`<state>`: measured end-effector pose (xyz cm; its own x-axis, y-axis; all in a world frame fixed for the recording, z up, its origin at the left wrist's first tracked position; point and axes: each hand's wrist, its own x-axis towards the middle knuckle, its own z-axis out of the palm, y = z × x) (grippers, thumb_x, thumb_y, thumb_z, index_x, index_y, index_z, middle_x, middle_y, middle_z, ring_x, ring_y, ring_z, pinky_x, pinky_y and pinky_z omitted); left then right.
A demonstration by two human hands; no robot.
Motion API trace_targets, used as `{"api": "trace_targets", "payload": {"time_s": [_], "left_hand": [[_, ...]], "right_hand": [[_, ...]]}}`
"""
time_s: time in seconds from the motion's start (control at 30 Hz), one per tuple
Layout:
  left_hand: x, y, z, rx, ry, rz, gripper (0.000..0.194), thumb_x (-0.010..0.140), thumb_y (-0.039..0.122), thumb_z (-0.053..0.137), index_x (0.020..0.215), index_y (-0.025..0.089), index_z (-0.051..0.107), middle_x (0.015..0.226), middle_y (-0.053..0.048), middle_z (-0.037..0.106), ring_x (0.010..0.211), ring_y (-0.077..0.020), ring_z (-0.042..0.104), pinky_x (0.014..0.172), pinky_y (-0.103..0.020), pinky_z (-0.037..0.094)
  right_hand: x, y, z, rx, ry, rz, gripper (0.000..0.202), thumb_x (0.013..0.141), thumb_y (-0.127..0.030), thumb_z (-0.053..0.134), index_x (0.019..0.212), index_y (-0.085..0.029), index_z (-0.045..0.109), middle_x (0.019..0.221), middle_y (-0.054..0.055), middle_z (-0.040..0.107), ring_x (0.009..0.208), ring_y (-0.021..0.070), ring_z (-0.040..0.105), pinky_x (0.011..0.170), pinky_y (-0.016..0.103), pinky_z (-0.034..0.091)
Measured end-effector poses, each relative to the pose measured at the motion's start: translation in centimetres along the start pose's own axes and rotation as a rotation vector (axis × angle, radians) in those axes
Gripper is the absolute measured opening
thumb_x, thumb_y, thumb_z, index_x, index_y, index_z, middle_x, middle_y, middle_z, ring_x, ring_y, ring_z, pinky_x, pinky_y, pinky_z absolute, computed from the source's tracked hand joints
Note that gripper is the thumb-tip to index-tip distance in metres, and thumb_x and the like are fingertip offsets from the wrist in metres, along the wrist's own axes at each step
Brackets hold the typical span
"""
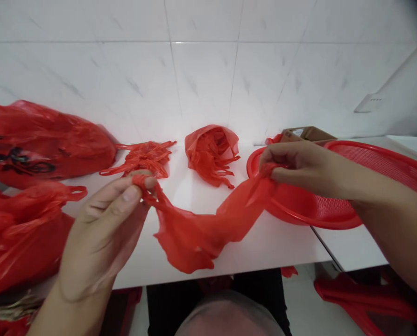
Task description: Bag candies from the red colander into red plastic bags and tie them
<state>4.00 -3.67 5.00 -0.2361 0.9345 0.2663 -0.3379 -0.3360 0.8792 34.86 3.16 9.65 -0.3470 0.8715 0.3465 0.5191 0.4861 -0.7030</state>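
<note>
While left hand [105, 226] pinches one end of bag [201, 233], right hand [304, 165] the other, I'd call this straightening; next move needs even tension

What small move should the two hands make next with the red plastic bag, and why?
Probably draw the hands gently apart: the left hand pinches one end of the red plastic bag, the right hand grips the other, and its creased middle sags between them above the white table.

White table [257, 249]: red bags [213, 151], red baskets [299, 200], apparently a cardboard box [311, 134].
</note>
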Motion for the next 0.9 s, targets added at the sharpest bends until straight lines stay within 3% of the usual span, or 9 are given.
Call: {"api": "trace_targets", "payload": {"time_s": [0.1, 0.2, 0.3, 0.4, 0.5, 0.6, 0.67, 0.77, 0.9], "left_hand": [[1.1, 0.0, 0.3, -0.014, -0.124, 0.087, 0.014, 0.084, 0.028, 0.071, 0.095, 0.021, 0.075, 0.104, 0.002, 0.071, 0.105, -0.0152, 0.063, 0.098, -0.026, 0.050], [2.3, -0.2, 0.8, 0.109, -0.383, -0.005, 0.037, 0.086, 0.030, 0.068, 0.122, 0.032, 0.064, 0.118, -0.002, 0.067, 0.102, -0.0217, 0.067, 0.091, -0.036, 0.054], [3.3, -0.5, 1.9, 0.344, -0.619, -0.162, 0.070, 0.081, 0.027, 0.073, 0.142, 0.038, 0.042, 0.091, -0.001, 0.067, 0.075, -0.0174, 0.066, 0.066, -0.028, 0.055], [4.0, -1.0, 3.2, 0.490, -0.754, -0.223, 0.056, 0.078, 0.030, 0.075, 0.130, 0.030, 0.054, 0.071, 0.003, 0.054, 0.058, -0.0113, 0.052, 0.050, -0.021, 0.042], [4.4, -1.7, 3.9, 0.513, -0.732, -0.212, 0.018, 0.085, 0.039, 0.066, 0.088, 0.021, 0.063, 0.065, 0.004, 0.044, 0.054, -0.0082, 0.040, 0.046, -0.020, 0.034], [4.6, -2.4, 3.7, 0.393, -0.621, -0.293, 0.033, 0.091, 0.047, 0.055, 0.073, 0.019, 0.054, 0.059, 0.007, 0.031, 0.049, -0.0065, 0.029, 0.046, -0.020, 0.030], [4.5, -2.9, 3.4, 0.326, -0.597, -0.343, 0.037, 0.092, 0.050, 0.052, 0.072, 0.019, 0.052, 0.057, 0.008, 0.028, 0.049, -0.0063, 0.026, 0.047, -0.019, 0.030], [4.4, -3.6, 3.2, 0.291, -0.579, -0.392, 0.036, 0.092, 0.052, 0.051, 0.081, 0.019, 0.056, 0.054, 0.009, 0.031, 0.048, -0.0067, 0.029, 0.050, -0.021, 0.036], [4.3, -3.9, 3.1, 0.245, -0.552, -0.387, 0.028, 0.094, 0.048, 0.050, 0.099, 0.021, 0.058, 0.053, 0.006, 0.051, 0.049, -0.0097, 0.045, 0.057, -0.025, 0.044]], "right_hand": [[0.7, -0.4, -0.4, 0.022, -0.162, 0.013, 0.011, 0.085, -0.014, 0.060, 0.078, -0.019, 0.066, 0.064, -0.001, 0.060, 0.057, 0.0089, 0.055, 0.047, 0.021, 0.043], [1.7, -1.9, 0.2, 0.114, -0.206, -0.036, 0.008, 0.084, -0.014, 0.063, 0.078, -0.019, 0.065, 0.064, -0.001, 0.060, 0.054, 0.0080, 0.056, 0.045, 0.020, 0.044], [2.8, -4.4, 2.1, 0.207, -0.261, -0.064, 0.009, 0.083, -0.011, 0.062, 0.079, -0.019, 0.063, 0.064, -0.003, 0.060, 0.053, 0.0080, 0.059, 0.047, 0.020, 0.047], [3.4, -6.6, 4.7, 0.288, -0.300, -0.117, 0.011, 0.085, -0.010, 0.056, 0.090, -0.019, 0.060, 0.070, -0.003, 0.062, 0.060, 0.0099, 0.064, 0.053, 0.022, 0.052], [3.3, -7.4, 6.8, 0.338, -0.244, -0.225, 0.020, 0.087, -0.012, 0.054, 0.105, -0.020, 0.056, 0.084, -0.002, 0.065, 0.076, 0.0122, 0.067, 0.064, 0.025, 0.056], [2.9, -5.9, 7.9, 0.238, -0.074, -0.336, 0.027, 0.087, -0.013, 0.056, 0.113, -0.021, 0.055, 0.106, 0.001, 0.065, 0.101, 0.0145, 0.063, 0.086, 0.031, 0.054], [3.0, -4.0, 8.3, 0.148, -0.064, -0.339, 0.028, 0.086, -0.015, 0.058, 0.113, -0.022, 0.057, 0.111, 0.002, 0.064, 0.103, 0.0154, 0.061, 0.091, 0.033, 0.052], [3.1, -1.7, 8.6, 0.133, -0.171, -0.246, 0.020, 0.088, -0.023, 0.059, 0.108, -0.021, 0.058, 0.097, 0.002, 0.065, 0.084, 0.0140, 0.062, 0.073, 0.030, 0.053], [2.1, -1.8, 8.6, 0.204, -0.014, -0.243, 0.009, 0.090, -0.022, 0.057, 0.099, -0.021, 0.056, 0.087, 0.001, 0.061, 0.077, 0.0124, 0.058, 0.068, 0.027, 0.051]]}}
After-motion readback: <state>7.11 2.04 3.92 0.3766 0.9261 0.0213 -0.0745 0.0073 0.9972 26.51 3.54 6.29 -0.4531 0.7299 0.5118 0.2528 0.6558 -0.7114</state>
